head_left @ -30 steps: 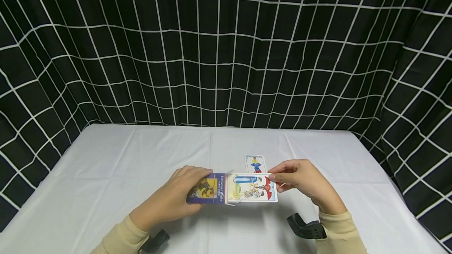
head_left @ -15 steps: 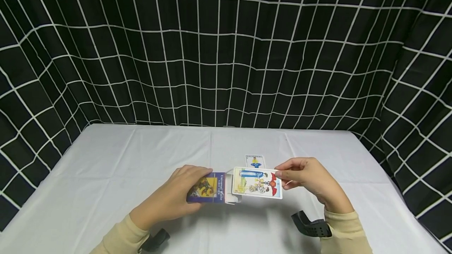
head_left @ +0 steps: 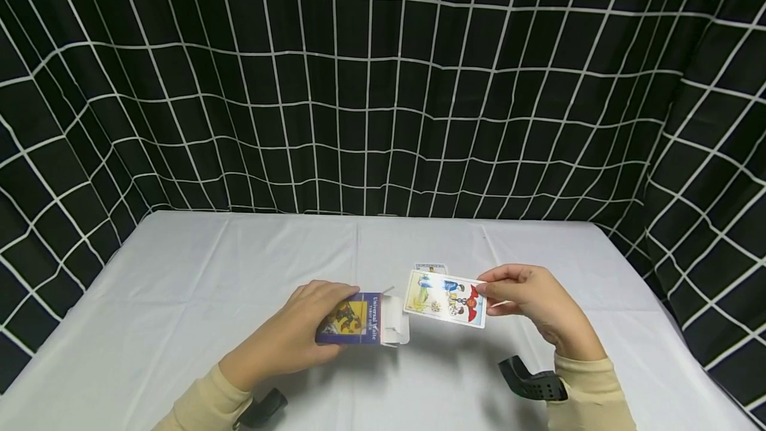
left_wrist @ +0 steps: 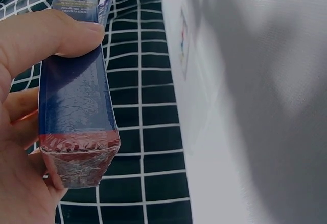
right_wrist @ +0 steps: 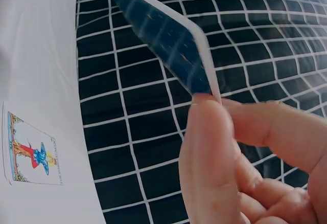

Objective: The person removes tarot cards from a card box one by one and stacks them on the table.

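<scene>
My left hand (head_left: 305, 324) grips a blue tarot card box (head_left: 353, 318), its open end and white flaps facing right. The left wrist view shows the thumb lying along the narrow side of the box (left_wrist: 79, 96), with clear wrap at its near end. A tarot card (head_left: 445, 299) is pinched by one end between thumb and fingers of my right hand (head_left: 526, 294), picture side up, tilted and just past the box opening. Its dark blue back (right_wrist: 163, 37) shows in the right wrist view. Beneath and behind it, another tarot card (right_wrist: 33, 150) lies face up on the table, mostly covered in the head view.
A white cloth covers the table (head_left: 239, 258). Black curtain with a white grid (head_left: 371, 85) hangs behind and at both sides. Black wrist straps (head_left: 532, 381) sit at both sleeves.
The pinched card has slid out of the box and moved right and slightly up with my right hand, tilting as it goes. My left hand and the box stay nearly still.
</scene>
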{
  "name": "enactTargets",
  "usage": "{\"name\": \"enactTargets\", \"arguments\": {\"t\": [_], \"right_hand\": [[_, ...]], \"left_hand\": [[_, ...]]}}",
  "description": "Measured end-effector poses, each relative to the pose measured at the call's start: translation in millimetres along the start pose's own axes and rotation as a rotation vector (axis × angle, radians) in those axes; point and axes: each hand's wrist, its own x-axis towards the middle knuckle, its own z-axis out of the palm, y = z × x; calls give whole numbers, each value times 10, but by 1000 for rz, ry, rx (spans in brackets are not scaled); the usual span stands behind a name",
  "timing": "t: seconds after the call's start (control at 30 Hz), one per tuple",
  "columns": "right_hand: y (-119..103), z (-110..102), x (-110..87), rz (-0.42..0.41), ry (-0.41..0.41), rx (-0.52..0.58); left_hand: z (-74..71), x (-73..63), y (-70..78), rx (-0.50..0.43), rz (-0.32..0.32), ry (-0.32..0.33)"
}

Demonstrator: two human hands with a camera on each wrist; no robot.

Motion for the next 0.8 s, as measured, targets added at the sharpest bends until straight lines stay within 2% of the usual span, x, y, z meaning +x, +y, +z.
{"name": "enactTargets", "arguments": {"t": [0.2, 0.37, 0.47, 0.8], "right_hand": [[7, -22, 25, 23, 50, 77], [11, -16, 43, 37, 76, 47], [26, -7, 57, 44, 75, 48], [119, 23, 140, 46, 34, 183]], "left_hand": [[5, -6, 1, -1, 5, -1], [2, -7, 2, -3, 5, -2], [-3, -8, 6, -5, 5, -4], [-1, -5, 12, -2, 14, -3]]}}
